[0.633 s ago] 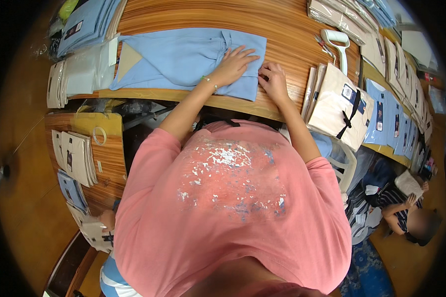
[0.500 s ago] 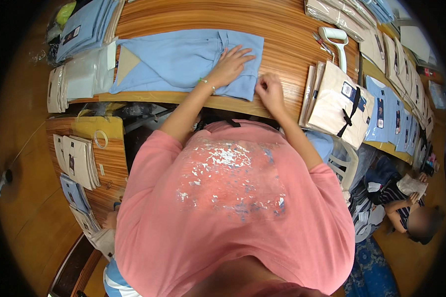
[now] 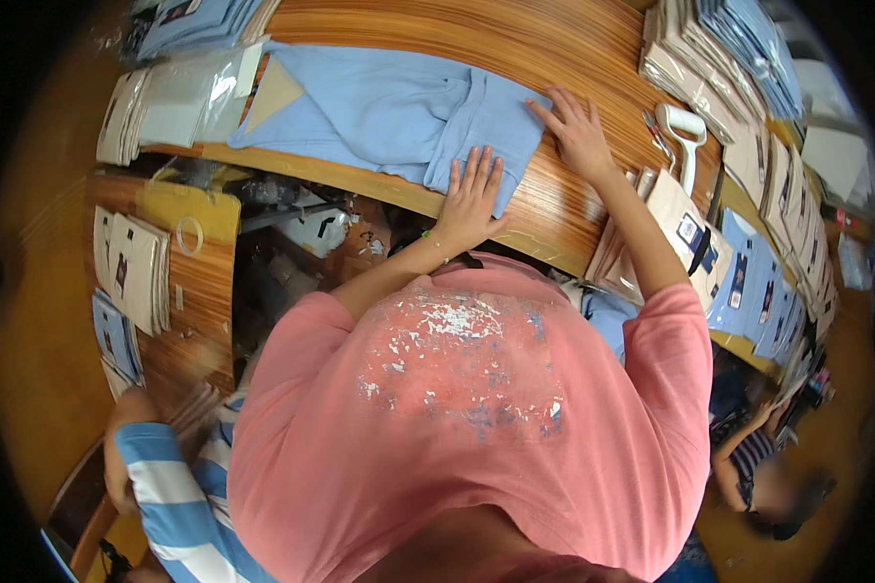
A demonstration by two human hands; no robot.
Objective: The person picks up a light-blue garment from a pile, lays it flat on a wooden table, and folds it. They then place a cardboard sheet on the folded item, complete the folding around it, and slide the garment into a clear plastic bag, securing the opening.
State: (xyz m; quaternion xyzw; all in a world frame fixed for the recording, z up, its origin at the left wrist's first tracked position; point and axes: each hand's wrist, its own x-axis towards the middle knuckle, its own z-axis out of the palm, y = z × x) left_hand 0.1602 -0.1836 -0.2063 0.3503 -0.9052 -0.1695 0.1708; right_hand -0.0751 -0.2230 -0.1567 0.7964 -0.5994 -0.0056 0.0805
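Note:
A light blue garment [image 3: 379,112], partly folded, lies flat along the table's near edge. At its left end a tan triangular piece [image 3: 274,95], like card, shows from under the cloth. My left hand [image 3: 470,202] rests flat on the garment's near right corner, fingers stretched out, with a thin band round the wrist. My right hand [image 3: 581,136] is open beside the far right edge of the cloth, its fingertips touching or almost touching that edge. Neither hand grips anything.
On the right lie a white lint roller [image 3: 685,131], small snips [image 3: 659,134], and bagged beige garments [image 3: 666,199]. Clear plastic bags [image 3: 190,97] lie left. Below left, a lower table [image 3: 199,291] holds folded garments, beside a person in a striped sleeve [image 3: 165,481].
My left hand has slid from the middle of the garment to its near edge. My right hand has moved farther away along the right edge and its fingers have spread.

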